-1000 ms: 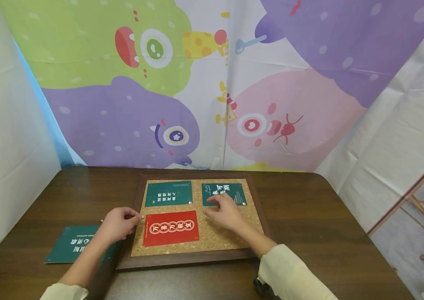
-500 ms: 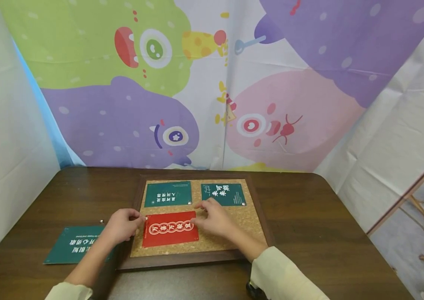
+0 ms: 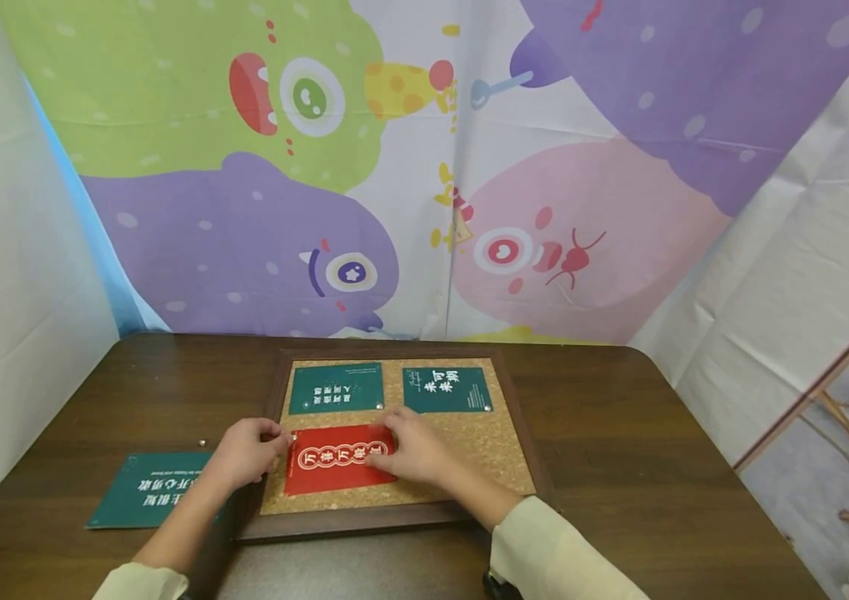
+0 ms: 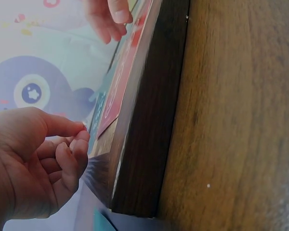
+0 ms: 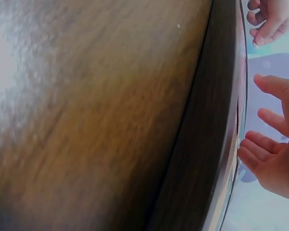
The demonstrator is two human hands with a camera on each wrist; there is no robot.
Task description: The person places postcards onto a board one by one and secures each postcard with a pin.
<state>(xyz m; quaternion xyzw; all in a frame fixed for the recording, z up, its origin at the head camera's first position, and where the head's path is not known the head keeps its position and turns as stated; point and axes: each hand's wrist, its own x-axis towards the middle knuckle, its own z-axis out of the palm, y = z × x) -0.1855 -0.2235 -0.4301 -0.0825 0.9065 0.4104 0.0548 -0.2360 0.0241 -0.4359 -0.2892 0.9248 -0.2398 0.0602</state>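
Note:
A red card (image 3: 337, 477) with white lettering lies on the framed cork board (image 3: 461, 467). At its upper left corner my left hand (image 3: 246, 452) pinches a small shiny pushpin (image 3: 292, 437) between thumb and forefinger. The left wrist view shows the same left hand (image 4: 36, 161) with its other fingers curled loosely, the pin mostly hidden. Over the card's right end is my right hand (image 3: 415, 448), fingers spread and relaxed; in the right wrist view the right hand (image 5: 274, 139) holds nothing. I cannot tell whether its fingertips touch the card.
Two green cards, one at the board's upper left (image 3: 337, 387) and one at its upper right (image 3: 472, 387), have pins in corners. Another green card (image 3: 124, 492) lies on the brown table (image 3: 634, 467) left of the board, near a loose pin (image 3: 202, 443). A cartoon curtain (image 3: 424, 317) hangs behind.
My right hand has moved left and down from the upper right green card to the red card's right end. My left hand has shifted slightly right, bringing the pushpin to the red card's corner.

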